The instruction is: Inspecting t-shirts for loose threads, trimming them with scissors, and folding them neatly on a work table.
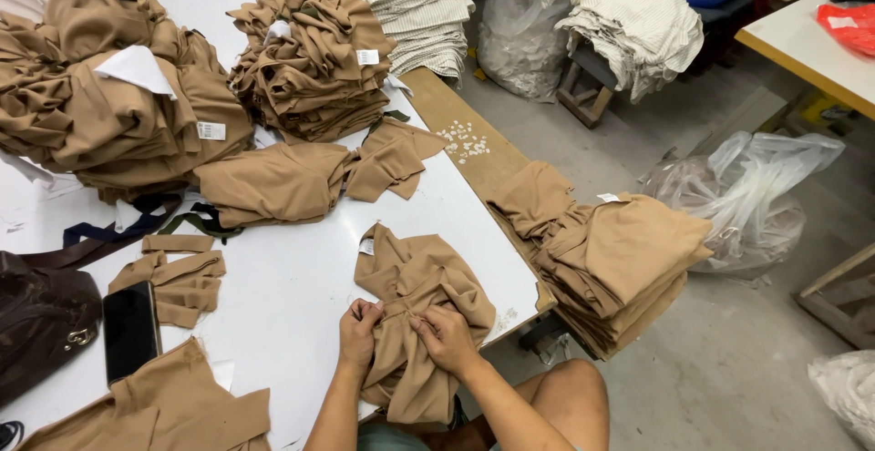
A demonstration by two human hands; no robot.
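Seated person at near edge of white worktop [301, 296], both hands on crumpled tan garment [421, 319] that hangs partly over that edge toward lap. Left hand [360, 331] pinches fold of cloth; right hand [445, 337] pinches same fold just beside it, fingers bunched, cloth drawn taut between for close view. Tan stacks [310, 59] along far edge, within reach. Black phone [130, 331] near left edge, beside small tan strips [178, 278]. More folded tan pieces [615, 260] piled off right edge.

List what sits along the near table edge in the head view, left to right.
Brown bag → black phone → small tan strips → left hand → right hand on the tan garment → tan stack beside the table.
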